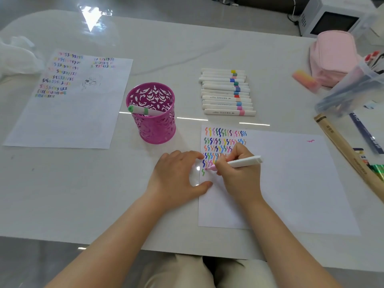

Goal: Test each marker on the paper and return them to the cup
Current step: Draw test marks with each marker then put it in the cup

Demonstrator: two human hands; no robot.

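My right hand (239,173) grips a white marker with a pink band (245,162), its pink tip touching the paper (295,183) beside a green squiggle. Rows of coloured squiggles fill the paper's upper left corner. My left hand (176,175) lies flat, fingers spread, pinning the paper's left edge. A magenta cut-out metal cup (152,121) stands to the upper left with one green-banded marker (143,110) leaning across its rim. A row of several capped white markers (226,92) lies on the table beyond the paper.
A second sheet covered in squiggles (70,104) lies at the left. At the right are a pink pouch (332,57), a clear plastic box of pens (357,88), an orange-pink eraser (304,80), a long wooden-coloured pack (349,156). A white microwave (330,19) sits at back right.
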